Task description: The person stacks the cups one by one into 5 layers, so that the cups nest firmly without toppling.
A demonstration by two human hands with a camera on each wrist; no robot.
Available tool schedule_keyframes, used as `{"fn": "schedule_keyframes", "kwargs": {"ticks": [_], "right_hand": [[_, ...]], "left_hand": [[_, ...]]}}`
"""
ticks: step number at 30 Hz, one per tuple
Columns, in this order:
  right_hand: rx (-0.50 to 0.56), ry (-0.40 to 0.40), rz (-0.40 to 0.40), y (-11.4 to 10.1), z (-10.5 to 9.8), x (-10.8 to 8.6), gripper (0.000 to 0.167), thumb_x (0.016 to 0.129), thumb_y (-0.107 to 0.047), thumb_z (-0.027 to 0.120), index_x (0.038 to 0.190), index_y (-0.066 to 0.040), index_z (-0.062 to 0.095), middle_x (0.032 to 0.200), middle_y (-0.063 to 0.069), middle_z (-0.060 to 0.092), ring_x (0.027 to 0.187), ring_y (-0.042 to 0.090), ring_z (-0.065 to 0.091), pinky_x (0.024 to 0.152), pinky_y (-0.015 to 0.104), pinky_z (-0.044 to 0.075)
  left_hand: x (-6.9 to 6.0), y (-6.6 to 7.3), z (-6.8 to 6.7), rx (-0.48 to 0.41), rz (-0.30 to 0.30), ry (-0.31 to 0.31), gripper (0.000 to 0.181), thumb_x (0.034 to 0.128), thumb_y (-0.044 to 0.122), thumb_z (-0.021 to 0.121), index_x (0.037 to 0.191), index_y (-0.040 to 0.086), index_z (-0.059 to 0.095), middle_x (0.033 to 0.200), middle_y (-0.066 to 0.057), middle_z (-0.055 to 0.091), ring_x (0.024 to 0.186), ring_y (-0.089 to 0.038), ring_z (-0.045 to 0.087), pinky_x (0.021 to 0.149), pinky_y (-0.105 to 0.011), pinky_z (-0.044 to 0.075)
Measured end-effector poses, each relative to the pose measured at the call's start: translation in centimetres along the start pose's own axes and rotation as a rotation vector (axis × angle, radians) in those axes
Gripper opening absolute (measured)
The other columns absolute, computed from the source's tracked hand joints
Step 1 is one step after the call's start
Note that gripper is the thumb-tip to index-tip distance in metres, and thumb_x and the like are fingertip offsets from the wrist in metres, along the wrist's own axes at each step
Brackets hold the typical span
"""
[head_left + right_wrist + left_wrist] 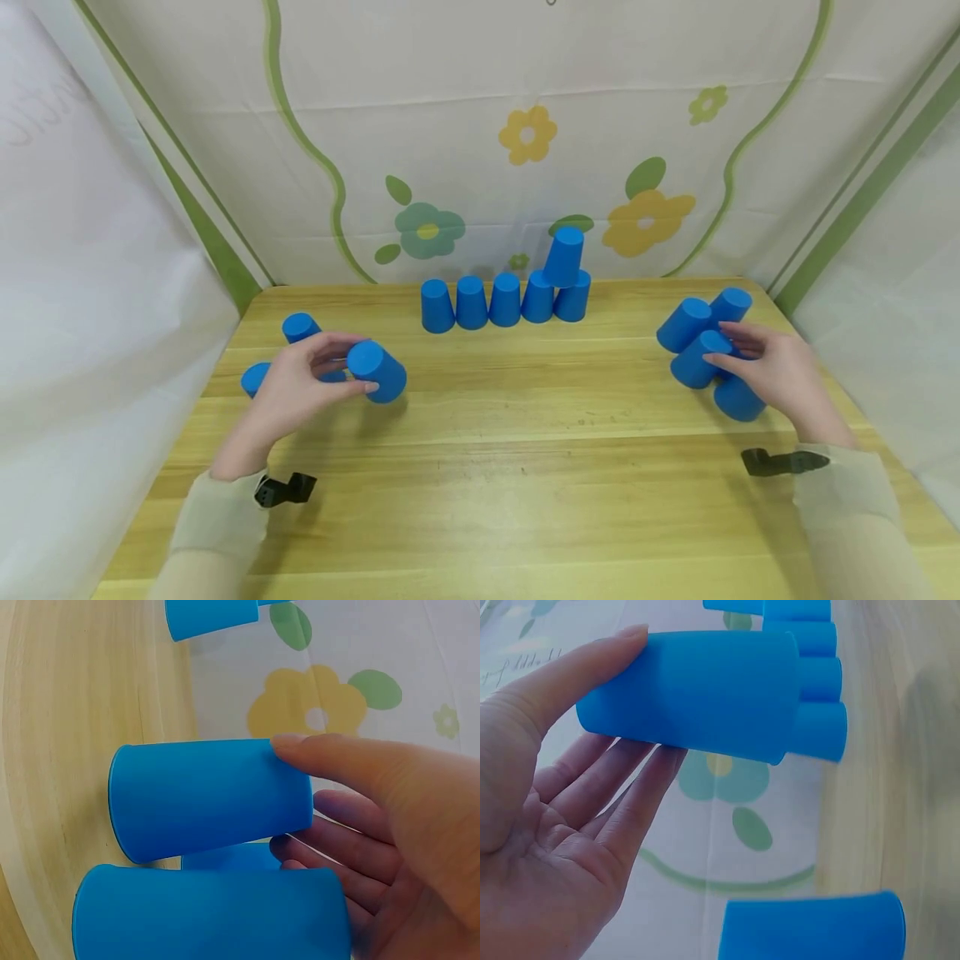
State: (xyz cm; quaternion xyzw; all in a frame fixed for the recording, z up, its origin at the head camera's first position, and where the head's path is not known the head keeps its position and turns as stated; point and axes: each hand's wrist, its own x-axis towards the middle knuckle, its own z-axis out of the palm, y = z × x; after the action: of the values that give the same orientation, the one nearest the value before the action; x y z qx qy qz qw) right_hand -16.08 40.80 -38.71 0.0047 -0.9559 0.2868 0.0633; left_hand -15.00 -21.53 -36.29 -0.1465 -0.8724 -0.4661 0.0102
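Observation:
My left hand (303, 375) pinches a blue plastic cup (377, 372) near its closed end, thumb on one side and fingers on the other. The cup is upside down, tilted, and held above the table. On the right, my right hand (776, 371) has its thumb and fingers about the narrow top of another upside-down blue cup (214, 799), which stands among several more. A row of upside-down cups (471, 304) lines the table's back. One more cup (565, 257) sits on top, across the two rightmost.
More blue cups stand by my left hand, one behind it (300, 327) and one to its left (256, 378), partly hidden. A neighbouring cup (738, 400) is near my right hand. White flowered cloth (450, 142) hangs behind the wooden table (517, 500) and along both sides.

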Motion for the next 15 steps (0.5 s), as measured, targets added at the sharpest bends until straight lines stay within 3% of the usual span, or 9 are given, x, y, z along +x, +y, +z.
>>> {"fn": "schedule_keyframes", "kwargs": {"ticks": [5,7,15], "right_hand": [[-0.006,0.006,-0.004,-0.1,0.1,0.1,0.071,0.093,-0.047,0.074,0.14,0.004,0.059,0.124,0.03,0.064,0.108,0.048,0.064,0.089,0.062,0.05],[-0.01,0.011,-0.008,-0.2,0.1,0.2,0.07,0.093,-0.047,0.074,0.139,0.004,0.059,0.123,0.031,0.065,0.107,0.048,0.065,0.088,0.061,0.051],[-0.028,0.023,-0.018,0.1,0.4,0.5,0.069,0.093,-0.045,0.074,0.137,0.006,0.06,0.12,0.032,0.065,0.105,0.048,0.066,0.088,0.063,0.051]], "left_hand": [[2.0,0.4,0.7,-0.082,0.063,0.017,0.055,0.0843,0.025,0.087,0.134,0.013,0.065,0.127,-0.002,0.067,0.114,-0.022,0.065,0.096,-0.025,0.052],[2.9,0.5,1.0,-0.11,0.071,0.031,0.055,0.085,0.024,0.087,0.134,0.012,0.065,0.126,-0.003,0.067,0.114,-0.021,0.065,0.098,-0.027,0.052],[6.3,0.9,1.9,-0.199,0.01,0.063,0.061,0.0855,0.028,0.086,0.139,0.013,0.062,0.13,-0.008,0.063,0.12,-0.024,0.062,0.101,-0.036,0.051]]}}
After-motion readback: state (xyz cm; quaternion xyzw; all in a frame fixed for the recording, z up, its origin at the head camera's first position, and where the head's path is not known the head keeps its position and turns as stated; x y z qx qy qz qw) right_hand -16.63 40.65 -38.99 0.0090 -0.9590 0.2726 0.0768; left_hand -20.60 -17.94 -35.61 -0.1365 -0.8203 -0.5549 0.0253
